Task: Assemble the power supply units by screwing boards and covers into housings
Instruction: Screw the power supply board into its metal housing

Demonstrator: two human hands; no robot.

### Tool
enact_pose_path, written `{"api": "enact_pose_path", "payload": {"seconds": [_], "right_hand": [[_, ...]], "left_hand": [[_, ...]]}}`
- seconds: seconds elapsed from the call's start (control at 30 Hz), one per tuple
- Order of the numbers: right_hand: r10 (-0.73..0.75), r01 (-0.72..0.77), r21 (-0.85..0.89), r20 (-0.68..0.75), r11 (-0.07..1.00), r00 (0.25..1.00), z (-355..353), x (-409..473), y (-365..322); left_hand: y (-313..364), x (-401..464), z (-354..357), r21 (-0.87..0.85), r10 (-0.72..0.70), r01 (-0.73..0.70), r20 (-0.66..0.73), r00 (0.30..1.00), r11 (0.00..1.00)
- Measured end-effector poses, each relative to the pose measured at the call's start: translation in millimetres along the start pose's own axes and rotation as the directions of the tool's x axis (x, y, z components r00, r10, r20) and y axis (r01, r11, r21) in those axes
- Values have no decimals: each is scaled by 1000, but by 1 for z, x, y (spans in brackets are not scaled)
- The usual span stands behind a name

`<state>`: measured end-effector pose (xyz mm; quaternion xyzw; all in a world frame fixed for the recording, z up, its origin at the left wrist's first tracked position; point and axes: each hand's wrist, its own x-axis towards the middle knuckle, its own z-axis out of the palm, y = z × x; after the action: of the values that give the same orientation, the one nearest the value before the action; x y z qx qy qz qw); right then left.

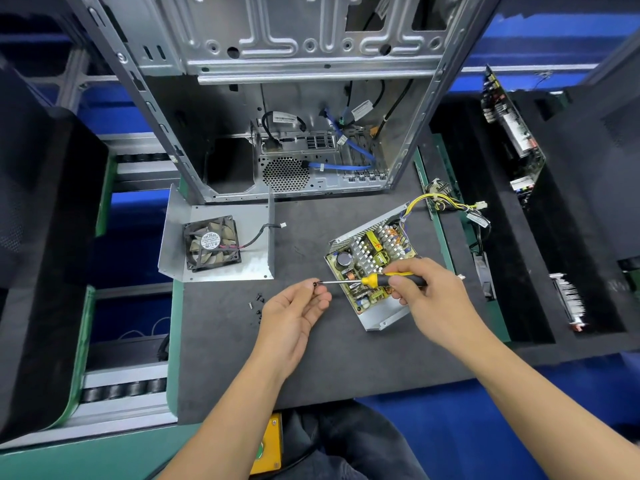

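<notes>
An open power supply housing [381,320] lies on the dark mat with its circuit board [372,252] inside and yellow wires leading off to the right. My right hand [427,294] grips a yellow-and-black screwdriver [377,280] above the board, shaft pointing left. My left hand [294,308] pinches a small black screw [315,283] at the screwdriver's tip. A bent metal cover [214,209] with a black fan [212,242] lies to the left. Several loose screws [256,304] sit on the mat by my left hand.
A bare computer case [287,109] stands upright behind the work area. Black foam bins on the right hold circuit boards [510,129] and a heatsink part [569,301]. A wire harness [450,202] lies right of the housing. A conveyor frame [128,389] runs along the left.
</notes>
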<state>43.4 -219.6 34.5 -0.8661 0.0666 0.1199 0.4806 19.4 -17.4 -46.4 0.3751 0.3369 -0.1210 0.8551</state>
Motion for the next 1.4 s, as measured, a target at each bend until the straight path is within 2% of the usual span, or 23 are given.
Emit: {"api": "enact_pose_path", "payload": {"seconds": [0.2,0.8,1.4], "right_hand": [[0,0,-8,12,1000,1000,0,0,0],[-3,3,-19,19,1000,1000,1,-1,-1],[-34,34,-37,-3,999,999,2,-3,0]], "left_hand": [[-5,0,1,24,-9,9,1,1000,1000],[-7,1,5,-68,-59,55,-54,997,996],[-7,0,9,-42,-70,68,-69,995,997]]}}
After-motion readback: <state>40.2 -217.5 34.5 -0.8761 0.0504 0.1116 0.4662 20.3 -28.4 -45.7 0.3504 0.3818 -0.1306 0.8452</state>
